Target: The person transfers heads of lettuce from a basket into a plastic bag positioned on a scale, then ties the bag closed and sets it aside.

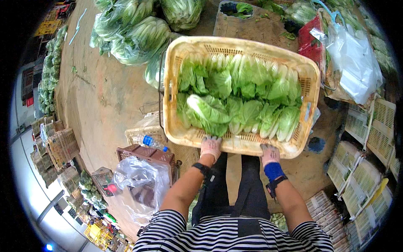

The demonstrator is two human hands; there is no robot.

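Note:
A yellow plastic crate is in front of me, filled with leafy green lettuce-like heads. The heads lie in two rows, and one rests on top of the near row at the left. My left hand, in a light glove with grey fingertips, grips the crate's near rim left of its middle. My right hand, gloved alike, holds the same rim further right. Both hands have their fingers over the rim; their thumbs are hard to see.
Bagged green vegetables lie beyond the crate at the left. A brown crate with a clear plastic bag and a plastic bottle stand at the near left. At the right are a red crate, plastic bags and stacked pale crates.

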